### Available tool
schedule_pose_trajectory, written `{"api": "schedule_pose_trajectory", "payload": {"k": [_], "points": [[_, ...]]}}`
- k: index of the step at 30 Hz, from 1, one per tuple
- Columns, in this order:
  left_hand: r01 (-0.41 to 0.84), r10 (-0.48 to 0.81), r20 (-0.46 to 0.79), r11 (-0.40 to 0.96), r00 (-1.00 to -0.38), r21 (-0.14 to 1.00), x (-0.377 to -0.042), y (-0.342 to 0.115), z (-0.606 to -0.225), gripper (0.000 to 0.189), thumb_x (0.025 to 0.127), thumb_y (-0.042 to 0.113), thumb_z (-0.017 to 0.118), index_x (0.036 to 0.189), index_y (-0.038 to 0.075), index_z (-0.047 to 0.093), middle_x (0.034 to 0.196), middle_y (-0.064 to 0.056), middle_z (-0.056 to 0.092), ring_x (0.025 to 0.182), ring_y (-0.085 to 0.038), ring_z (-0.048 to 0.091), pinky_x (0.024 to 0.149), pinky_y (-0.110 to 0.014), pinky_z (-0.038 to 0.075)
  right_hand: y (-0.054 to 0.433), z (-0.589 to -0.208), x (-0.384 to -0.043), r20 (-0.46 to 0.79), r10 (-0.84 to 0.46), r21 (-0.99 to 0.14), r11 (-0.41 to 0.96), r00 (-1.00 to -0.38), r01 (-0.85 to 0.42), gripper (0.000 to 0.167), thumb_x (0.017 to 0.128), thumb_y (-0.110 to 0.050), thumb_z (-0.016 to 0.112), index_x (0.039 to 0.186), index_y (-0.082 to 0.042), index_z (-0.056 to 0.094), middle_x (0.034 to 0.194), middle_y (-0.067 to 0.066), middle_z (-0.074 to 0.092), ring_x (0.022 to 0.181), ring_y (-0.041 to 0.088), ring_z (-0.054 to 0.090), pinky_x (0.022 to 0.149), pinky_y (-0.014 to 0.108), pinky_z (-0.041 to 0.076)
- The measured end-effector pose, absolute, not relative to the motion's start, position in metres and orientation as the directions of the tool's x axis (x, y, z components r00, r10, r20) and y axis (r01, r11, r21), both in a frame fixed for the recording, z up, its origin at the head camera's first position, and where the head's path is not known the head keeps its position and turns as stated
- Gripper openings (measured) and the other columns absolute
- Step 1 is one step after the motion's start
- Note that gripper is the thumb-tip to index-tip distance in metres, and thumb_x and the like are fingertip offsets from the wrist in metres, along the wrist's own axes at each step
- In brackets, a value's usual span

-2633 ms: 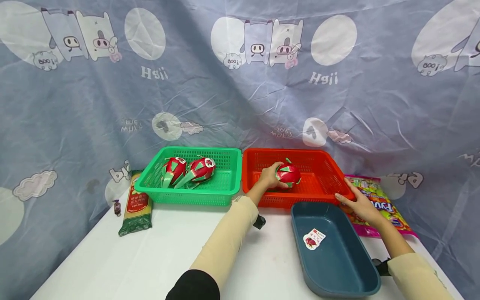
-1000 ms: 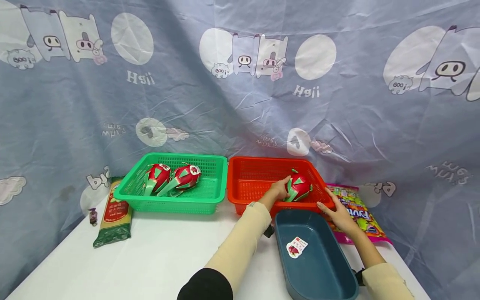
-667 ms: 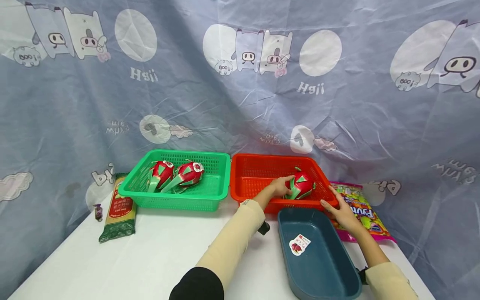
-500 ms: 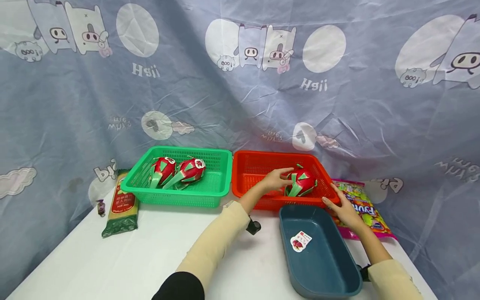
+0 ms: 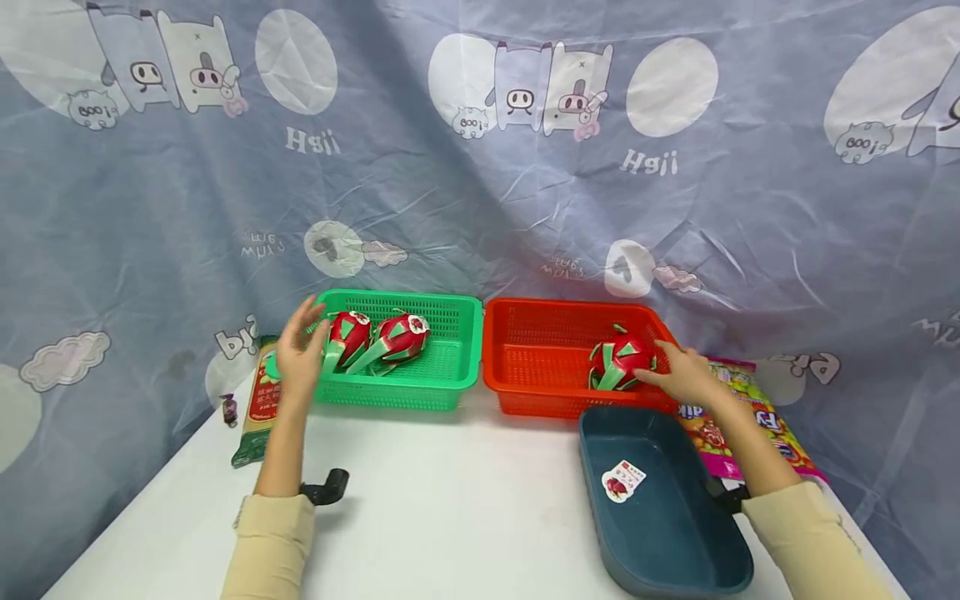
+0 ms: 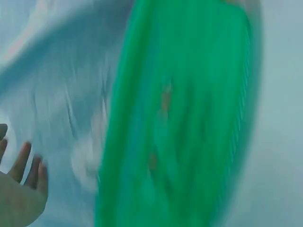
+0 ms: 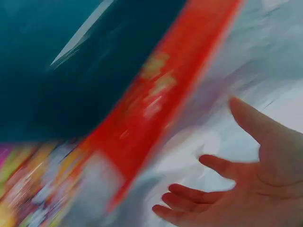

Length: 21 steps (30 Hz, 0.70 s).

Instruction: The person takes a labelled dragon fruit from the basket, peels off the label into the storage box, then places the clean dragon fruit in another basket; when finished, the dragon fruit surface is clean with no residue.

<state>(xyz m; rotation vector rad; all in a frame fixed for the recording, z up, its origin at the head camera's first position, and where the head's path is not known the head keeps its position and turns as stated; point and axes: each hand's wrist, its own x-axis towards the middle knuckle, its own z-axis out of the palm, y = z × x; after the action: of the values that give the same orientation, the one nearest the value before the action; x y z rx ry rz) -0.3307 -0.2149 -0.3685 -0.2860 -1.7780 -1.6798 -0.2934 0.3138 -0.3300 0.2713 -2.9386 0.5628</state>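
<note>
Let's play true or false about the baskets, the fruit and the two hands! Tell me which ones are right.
1. The green basket holds two dragon fruits. True.
2. The orange basket holds three dragon fruits. False: it holds one dragon fruit.
3. The right hand is at the fruit in the orange basket. True.
4. The left hand grips a fruit tightly. False: its fingers are spread open beside the left end of the green basket.
5. The blue tray is full of fruit. False: it holds only a small sticker.
6. A colourful candy bag lies to the right of the orange basket. True.
</note>
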Motion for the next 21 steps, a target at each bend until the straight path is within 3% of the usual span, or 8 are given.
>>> {"api": "schedule_pose_trajectory", "payload": {"k": [2,4,7,9,11,15,18,21], "points": [[0.481,-0.394,0.571,0.309,-0.72,0.82,-0.326,-0.25,-0.379,0.055,0.09,0.021,0.061,0.141,0.021,0.04,0.139,-0.01,0.042,0.127,-0.017,0.035,0.103,-0.039,0.028,0.275,-0.314,-0.307,0.23,-0.176,-0.412,0.874,-0.957,-0.259,0.078,0.087,-0.039,0.061,0.138,0.009,0.028,0.131,0.035,0.036,0.118,0.051,0.031,0.095,0.063,0.026],[0.351,-0.449,0.509,0.391,-0.734,0.851,-0.324,-0.274,-0.391,0.067,0.088,0.03,0.064,0.145,0.027,0.029,0.146,-0.009,0.028,0.134,-0.023,0.021,0.106,-0.048,0.021,0.232,-0.301,-0.321,0.276,-0.194,-0.488,0.816,-0.942,-0.311,0.079,0.087,-0.039,0.062,0.142,0.003,0.024,0.138,0.03,0.031,0.124,0.046,0.027,0.099,0.06,0.025],[0.205,-0.465,0.382,0.386,-0.799,0.899,-0.324,-0.291,-0.409,0.084,0.083,0.042,0.066,0.148,0.035,0.013,0.151,-0.011,0.009,0.137,-0.031,0.008,0.106,-0.057,0.013,0.169,-0.292,-0.345,0.344,-0.23,-0.551,0.735,-0.91,-0.394,0.081,0.086,-0.042,0.063,0.144,-0.003,0.022,0.141,0.023,0.029,0.129,0.039,0.026,0.102,0.054,0.025],[0.159,-0.459,0.312,0.343,-0.832,0.926,-0.327,-0.292,-0.418,0.092,0.08,0.045,0.067,0.148,0.035,0.006,0.151,-0.013,0.002,0.137,-0.034,0.004,0.105,-0.058,0.013,0.129,-0.293,-0.362,0.363,-0.244,-0.59,0.687,-0.899,-0.424,0.08,0.086,-0.044,0.062,0.145,-0.007,0.022,0.143,0.019,0.029,0.13,0.035,0.027,0.103,0.051,0.027],[0.132,-0.45,0.266,0.306,-0.853,0.943,-0.331,-0.289,-0.425,0.097,0.079,0.047,0.069,0.148,0.035,0.002,0.152,-0.013,-0.001,0.137,-0.034,0.004,0.105,-0.057,0.014,0.093,-0.299,-0.38,0.369,-0.253,-0.628,0.642,-0.894,-0.44,0.08,0.086,-0.046,0.061,0.145,-0.009,0.021,0.143,0.019,0.029,0.13,0.033,0.028,0.103,0.049,0.028],[0.131,-0.427,0.222,0.231,-0.876,0.964,-0.336,-0.281,-0.438,0.101,0.077,0.044,0.072,0.149,0.03,0.001,0.152,-0.012,0.009,0.136,-0.031,0.013,0.107,-0.051,0.018,0.031,-0.321,-0.411,0.327,-0.224,-0.733,0.554,-0.918,-0.396,0.082,0.086,-0.051,0.058,0.146,-0.012,0.019,0.143,0.02,0.028,0.13,0.033,0.029,0.101,0.049,0.031],[0.133,-0.395,0.2,0.191,-0.897,0.973,-0.335,-0.278,-0.446,0.101,0.078,0.042,0.071,0.149,0.03,0.0,0.151,-0.009,0.012,0.135,-0.03,0.019,0.106,-0.048,0.021,-0.002,-0.342,-0.428,0.279,-0.155,-0.814,0.486,-0.948,-0.319,0.084,0.085,-0.052,0.058,0.147,-0.014,0.017,0.144,0.021,0.027,0.131,0.035,0.027,0.101,0.05,0.03],[0.139,-0.378,0.203,0.191,-0.903,0.972,-0.333,-0.279,-0.453,0.099,0.08,0.04,0.071,0.148,0.032,0.0,0.152,-0.006,0.008,0.136,-0.03,0.014,0.106,-0.051,0.018,-0.024,-0.363,-0.44,0.209,-0.053,-0.884,0.417,-0.977,-0.211,0.086,0.083,-0.053,0.06,0.148,-0.018,0.016,0.145,0.02,0.026,0.132,0.039,0.022,0.102,0.053,0.027]]}}
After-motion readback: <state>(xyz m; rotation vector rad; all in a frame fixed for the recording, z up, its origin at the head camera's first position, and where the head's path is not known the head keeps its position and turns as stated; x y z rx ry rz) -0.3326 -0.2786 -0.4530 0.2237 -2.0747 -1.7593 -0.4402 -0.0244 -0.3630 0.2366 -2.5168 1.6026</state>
